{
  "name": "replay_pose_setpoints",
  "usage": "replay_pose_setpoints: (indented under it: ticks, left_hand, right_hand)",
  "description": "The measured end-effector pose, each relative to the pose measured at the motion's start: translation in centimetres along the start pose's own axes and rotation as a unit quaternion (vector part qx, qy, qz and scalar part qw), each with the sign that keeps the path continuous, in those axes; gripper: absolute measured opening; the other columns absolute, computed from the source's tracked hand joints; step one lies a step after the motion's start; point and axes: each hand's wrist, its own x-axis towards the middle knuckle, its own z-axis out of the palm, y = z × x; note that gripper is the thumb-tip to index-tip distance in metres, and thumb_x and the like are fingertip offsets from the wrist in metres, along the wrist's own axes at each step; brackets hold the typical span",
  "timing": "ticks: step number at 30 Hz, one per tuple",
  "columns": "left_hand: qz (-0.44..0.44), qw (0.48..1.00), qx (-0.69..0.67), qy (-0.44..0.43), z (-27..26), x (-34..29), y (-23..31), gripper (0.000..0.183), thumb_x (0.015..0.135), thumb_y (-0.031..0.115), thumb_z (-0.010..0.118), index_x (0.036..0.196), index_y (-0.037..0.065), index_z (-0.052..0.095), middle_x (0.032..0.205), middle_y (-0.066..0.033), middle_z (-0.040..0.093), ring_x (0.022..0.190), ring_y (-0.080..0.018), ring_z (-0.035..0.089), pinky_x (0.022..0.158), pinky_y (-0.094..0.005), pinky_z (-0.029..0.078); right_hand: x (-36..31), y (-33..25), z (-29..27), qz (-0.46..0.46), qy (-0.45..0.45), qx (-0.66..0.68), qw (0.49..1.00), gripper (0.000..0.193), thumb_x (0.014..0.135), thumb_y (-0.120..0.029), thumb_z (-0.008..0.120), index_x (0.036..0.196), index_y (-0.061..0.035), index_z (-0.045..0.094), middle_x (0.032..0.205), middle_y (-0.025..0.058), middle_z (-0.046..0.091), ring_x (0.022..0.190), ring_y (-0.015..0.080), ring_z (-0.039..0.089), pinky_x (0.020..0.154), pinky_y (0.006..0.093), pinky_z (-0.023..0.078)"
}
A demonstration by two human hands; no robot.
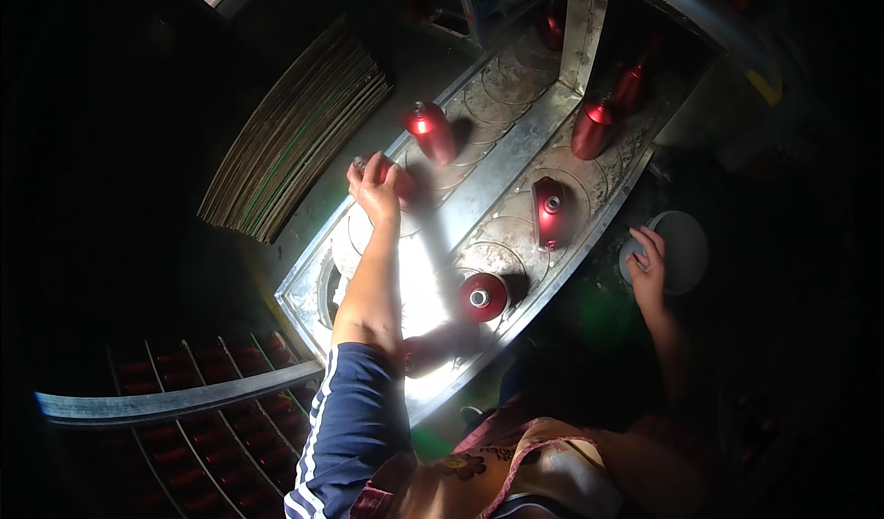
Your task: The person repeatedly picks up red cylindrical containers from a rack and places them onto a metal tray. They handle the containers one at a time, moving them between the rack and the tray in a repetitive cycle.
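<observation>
My left hand [376, 187] is wrapped around a red metal bottle [403, 185] at the left edge of a metal conveyor [502, 164]. The bottle's neck pokes out past my fingers on the left, and the hand covers much of its body. Just beyond it, another red bottle [433, 134] stands on the same track. My right hand [647, 256] hovers off the conveyor's right side, fingers apart and holding nothing. Nearest to it on the right track is a curved red metal piece [550, 210] with a ringed opening. A red bottle [483, 296], seen from above, stands closer to me.
Farther along the right track stand two red bottles, one of them in the light [592, 130]. A stack of flat sheets [295, 137] lies beyond the left side. A rack [198, 427] holds rows of red items at lower left. A pale round container [681, 252] sits behind my right hand.
</observation>
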Motion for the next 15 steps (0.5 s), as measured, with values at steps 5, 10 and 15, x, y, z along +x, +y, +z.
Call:
replay_pose_setpoints:
  ticks: [5,10,15]
  left_hand:
    - [0.047,0.997,-0.01,-0.063,-4.3,-0.6,1.6,0.041,0.075,0.017,0.083,0.115,0.024,0.075,0.147,-0.0224,0.044,0.132,-0.0394,0.045,0.111,-0.0443,0.038]
    - [-0.012,0.971,-0.235,-0.033,-21.0,-9.8,-0.1,0.025,0.093,0.005,0.067,0.118,0.006,0.071,0.141,-0.0166,0.051,0.124,-0.0222,0.055,0.09,-0.0343,0.054]
    - [-0.238,0.894,-0.38,0.018,-38.7,-24.8,-4.9,0.014,0.095,0.002,0.063,0.107,-0.001,0.069,0.1,-0.008,0.069,0.085,-0.0151,0.067,0.072,-0.0278,0.059]
  right_hand:
    - [-3.0,-1.6,-1.1,-0.005,0.01,0.063,0.998,0.042,0.085,0.016,0.055,0.122,-0.0023,0.061,0.129,0.0062,0.05,0.106,0.0158,0.059,0.084,0.0264,0.052]
    - [-5.1,-7.4,3.8,-0.075,-0.05,0.151,0.984,0.035,0.085,0.016,0.056,0.117,0.0027,0.062,0.121,0.0076,0.05,0.092,0.0118,0.061,0.08,0.0246,0.052]
    - [-12.8,-15.5,12.8,-0.147,-0.168,0.205,0.953,0.028,0.085,0.014,0.059,0.109,0.0015,0.065,0.11,0.0059,0.054,0.09,0.0098,0.06,0.074,0.0209,0.05]
